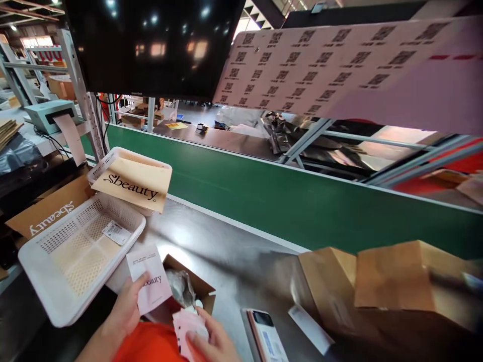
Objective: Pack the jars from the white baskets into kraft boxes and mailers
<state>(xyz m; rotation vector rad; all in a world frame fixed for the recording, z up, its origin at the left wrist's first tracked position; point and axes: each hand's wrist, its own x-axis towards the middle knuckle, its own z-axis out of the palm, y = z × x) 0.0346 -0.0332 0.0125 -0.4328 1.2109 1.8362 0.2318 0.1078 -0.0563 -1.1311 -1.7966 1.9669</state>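
My left hand (126, 304) pinches a pale pink card (153, 289) printed with a "beauty" logo, thumb across its face. Several small pink-and-white cards (184, 329) are gripped in my right hand (213, 339), low in the view. Just beyond both hands sits an open cardboard box (206, 286) with clear plastic wrapping (181, 286) inside; the cards and my right hand cover part of it. Left of my left hand stands a white plastic basket (138, 226) with a small printed label (116, 232) lying in it.
A second white basket (116, 151) bears a cream "Sbeauty" envelope (134, 183). A phone-like device (266, 334) and a white paper slip (311, 329) lie on the metal table (226, 246). Brown cartons (392, 276) stand at right. Behind runs a green conveyor (264, 183), below a dark monitor (151, 45).
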